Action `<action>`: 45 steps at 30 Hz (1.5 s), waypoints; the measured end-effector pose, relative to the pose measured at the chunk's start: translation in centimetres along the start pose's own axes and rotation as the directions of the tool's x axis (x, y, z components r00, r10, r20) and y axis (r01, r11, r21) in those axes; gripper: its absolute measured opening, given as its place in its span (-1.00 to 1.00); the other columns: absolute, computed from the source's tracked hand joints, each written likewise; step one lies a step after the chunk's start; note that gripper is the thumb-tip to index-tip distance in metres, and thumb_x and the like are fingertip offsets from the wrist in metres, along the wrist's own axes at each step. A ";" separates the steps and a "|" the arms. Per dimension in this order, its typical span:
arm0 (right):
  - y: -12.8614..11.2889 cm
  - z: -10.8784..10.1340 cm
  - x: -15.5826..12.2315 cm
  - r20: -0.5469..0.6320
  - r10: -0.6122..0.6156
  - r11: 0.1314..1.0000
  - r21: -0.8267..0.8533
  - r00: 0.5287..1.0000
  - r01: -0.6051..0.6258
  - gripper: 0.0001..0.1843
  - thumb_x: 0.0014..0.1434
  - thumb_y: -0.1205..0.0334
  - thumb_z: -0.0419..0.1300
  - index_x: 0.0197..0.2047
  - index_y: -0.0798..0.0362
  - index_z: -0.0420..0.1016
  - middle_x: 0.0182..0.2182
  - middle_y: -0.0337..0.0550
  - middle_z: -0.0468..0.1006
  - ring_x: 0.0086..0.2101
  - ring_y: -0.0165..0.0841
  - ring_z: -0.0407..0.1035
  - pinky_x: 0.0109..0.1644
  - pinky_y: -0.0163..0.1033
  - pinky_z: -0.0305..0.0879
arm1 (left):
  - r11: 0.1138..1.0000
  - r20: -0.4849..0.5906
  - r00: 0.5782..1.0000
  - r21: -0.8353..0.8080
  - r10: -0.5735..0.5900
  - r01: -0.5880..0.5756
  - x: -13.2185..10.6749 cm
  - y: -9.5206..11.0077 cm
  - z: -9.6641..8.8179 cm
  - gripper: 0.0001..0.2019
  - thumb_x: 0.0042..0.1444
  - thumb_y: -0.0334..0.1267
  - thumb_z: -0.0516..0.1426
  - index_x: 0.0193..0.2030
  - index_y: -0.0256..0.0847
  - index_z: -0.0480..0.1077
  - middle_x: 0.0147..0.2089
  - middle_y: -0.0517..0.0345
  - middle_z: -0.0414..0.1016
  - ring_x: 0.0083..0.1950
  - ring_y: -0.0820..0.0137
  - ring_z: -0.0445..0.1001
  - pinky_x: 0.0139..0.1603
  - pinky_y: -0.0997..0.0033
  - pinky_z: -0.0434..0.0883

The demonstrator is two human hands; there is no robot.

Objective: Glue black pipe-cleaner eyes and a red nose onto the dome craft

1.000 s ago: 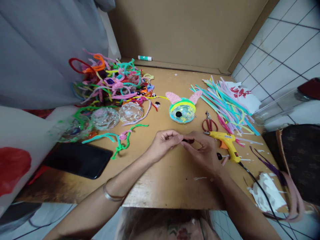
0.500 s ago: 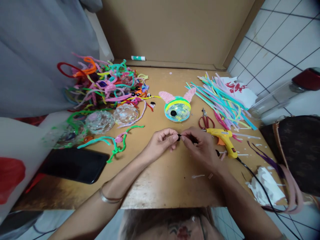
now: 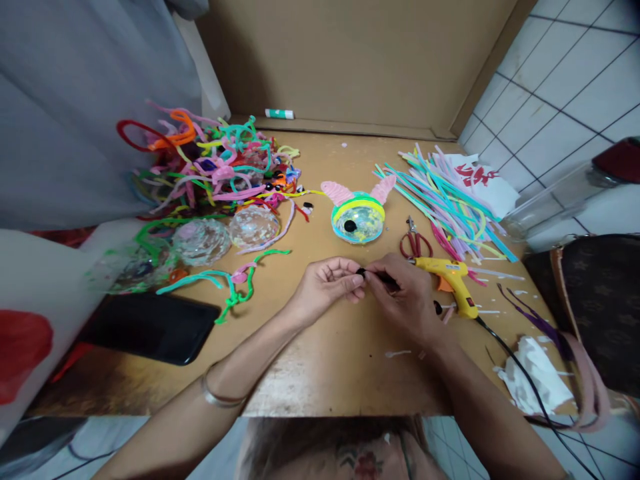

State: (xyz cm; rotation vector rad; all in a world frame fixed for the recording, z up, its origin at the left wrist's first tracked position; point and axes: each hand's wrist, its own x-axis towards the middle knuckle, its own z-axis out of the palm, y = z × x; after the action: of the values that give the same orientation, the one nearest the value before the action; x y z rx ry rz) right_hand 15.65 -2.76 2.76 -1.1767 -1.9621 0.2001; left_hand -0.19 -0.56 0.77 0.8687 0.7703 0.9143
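Observation:
Fingertips of my left hand (image 3: 327, 285) pinch a small black fuzzy piece (image 3: 361, 273), which looks like coiled pipe cleaner. My right hand (image 3: 403, 293) meets it from the other side, thumb and forefinger closed on the same piece, and its curled fingers partly hide more black material. Just beyond the hands sits a clear ball (image 3: 367, 227) wrapped with green, yellow and blue pipe cleaner, bearing pink ears (image 3: 336, 193) and one black round spot (image 3: 351, 226) on its front left.
A yellow glue gun (image 3: 453, 277) and red-handled scissors (image 3: 414, 241) lie right, below straight pipe cleaners (image 3: 450, 193). Tangled pipe cleaners (image 3: 220, 167), clear balls (image 3: 254, 227) and a black phone (image 3: 155, 328) occupy the left. A bag (image 3: 590, 307) and crumpled tissue (image 3: 535, 373) sit far right.
The view has shifted slightly. Both hands remain together at the black piece, with only small finger movements; the black piece shows a little more between the fingertips.

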 end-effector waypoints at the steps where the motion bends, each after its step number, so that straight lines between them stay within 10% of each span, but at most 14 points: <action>1: 0.0 0.0 -0.1 -0.007 -0.014 1.000 -0.012 1.000 0.014 -0.88 0.17 0.39 0.12 -0.39 0.07 0.41 -0.53 -0.25 0.43 -0.52 -0.47 0.30 -0.46 -0.36 0.18 | 1.000 -0.001 1.000 -0.004 -0.001 0.001 0.0 0.0 0.0 -0.71 -0.20 -0.23 0.38 -0.37 -0.33 0.46 -0.52 0.11 0.53 -0.53 0.47 0.48 -0.49 0.54 0.41; 45: 0.3 0.6 -0.7 0.011 -0.054 0.997 -0.053 0.999 0.054 -0.85 0.23 0.42 0.03 -0.29 0.05 0.38 -0.47 -0.20 0.41 -0.47 -0.43 0.29 -0.41 -0.33 0.17 | 0.992 -0.099 0.992 -0.110 -0.075 0.064 -0.1 -0.2 0.2 -0.74 -0.19 -0.20 0.35 -0.41 -0.32 0.47 -0.54 0.18 0.49 -0.64 0.60 0.31 -0.65 0.60 0.15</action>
State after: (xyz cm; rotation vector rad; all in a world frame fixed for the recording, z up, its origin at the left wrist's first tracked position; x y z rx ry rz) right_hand 15.58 -2.98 1.77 -1.1572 -2.0159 0.1260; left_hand -0.04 -0.81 0.71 0.7014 0.8281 0.9346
